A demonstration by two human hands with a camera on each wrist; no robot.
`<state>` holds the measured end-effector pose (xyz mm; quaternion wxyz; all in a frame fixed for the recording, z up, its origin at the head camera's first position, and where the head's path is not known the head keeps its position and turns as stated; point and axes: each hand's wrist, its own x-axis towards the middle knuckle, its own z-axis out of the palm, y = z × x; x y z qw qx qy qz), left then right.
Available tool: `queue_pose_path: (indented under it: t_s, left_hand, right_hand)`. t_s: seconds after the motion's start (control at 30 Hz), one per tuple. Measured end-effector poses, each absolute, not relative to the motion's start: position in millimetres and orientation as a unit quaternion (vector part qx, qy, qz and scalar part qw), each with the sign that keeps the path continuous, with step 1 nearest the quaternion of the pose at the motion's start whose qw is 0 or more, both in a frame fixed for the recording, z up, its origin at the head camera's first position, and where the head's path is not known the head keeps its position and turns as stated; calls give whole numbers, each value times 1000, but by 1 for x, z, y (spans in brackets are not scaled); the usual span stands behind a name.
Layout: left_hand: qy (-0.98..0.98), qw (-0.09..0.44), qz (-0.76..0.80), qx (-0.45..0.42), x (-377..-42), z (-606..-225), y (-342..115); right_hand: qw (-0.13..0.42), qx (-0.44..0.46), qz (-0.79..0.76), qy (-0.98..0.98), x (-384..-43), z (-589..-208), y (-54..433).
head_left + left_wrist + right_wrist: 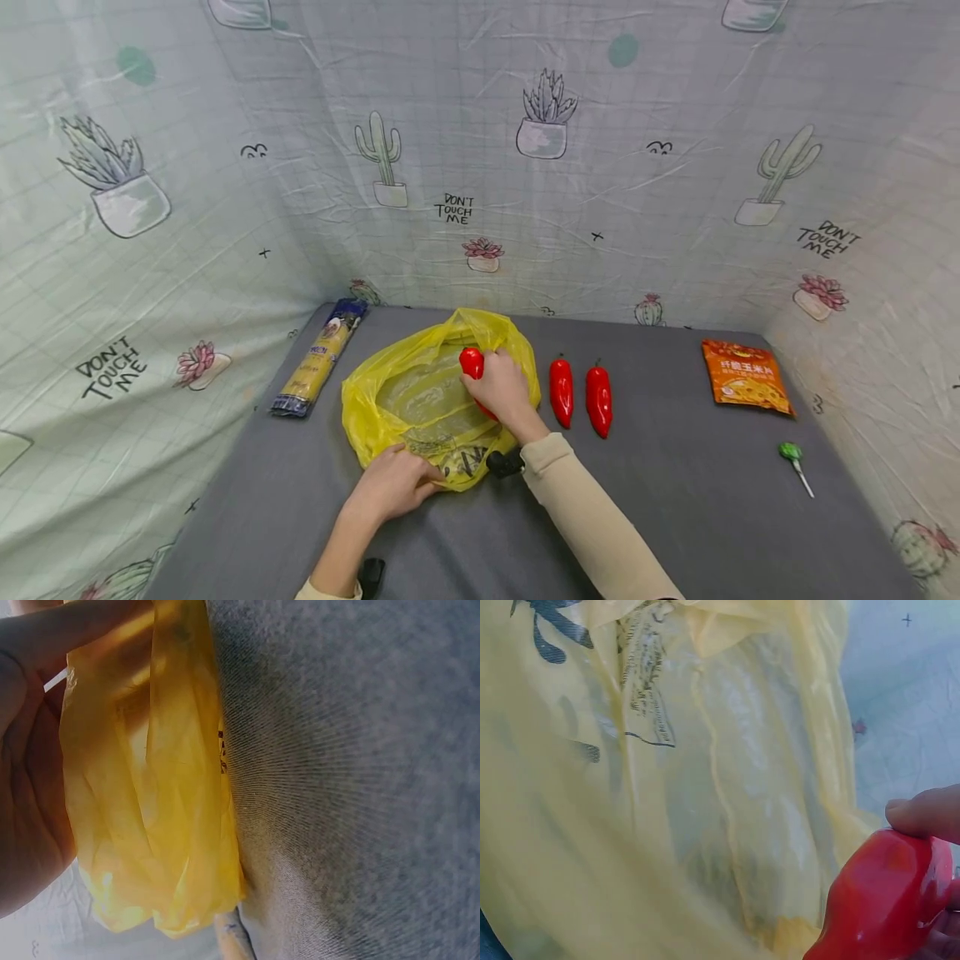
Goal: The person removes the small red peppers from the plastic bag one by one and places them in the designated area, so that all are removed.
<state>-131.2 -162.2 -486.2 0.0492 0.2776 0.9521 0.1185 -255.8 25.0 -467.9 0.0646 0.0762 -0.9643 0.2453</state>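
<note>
A yellow plastic bag (420, 392) lies with its mouth spread wide on the grey table, dark print showing near its front edge. My left hand (397, 482) grips the bag's near left rim; in the left wrist view fingers (82, 630) show through the thin plastic. My right hand (501, 383) holds a shiny red pepper (472, 362) over the right part of the bag's opening. The right wrist view shows the thumb (922, 812) on the red pepper (881, 896), with the bag (727, 772) beside it. Part of the pepper is hidden by the hand.
Two more red peppers (561, 392) lie right of the bag. A yellow and blue pasta packet (318, 360) lies at the left. At the far right are an orange snack packet (746, 377) and a green lollipop (791, 452). A printed curtain (465, 167) surrounds the table.
</note>
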Motion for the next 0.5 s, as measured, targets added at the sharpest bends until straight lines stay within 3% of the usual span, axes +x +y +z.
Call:
queue_pose_path:
  t_s: [0.5]
  left_hand:
    - [950,61,146,270,-134,-483,-164]
  right_hand:
    - [77,57,265,-960,-256,-454,44]
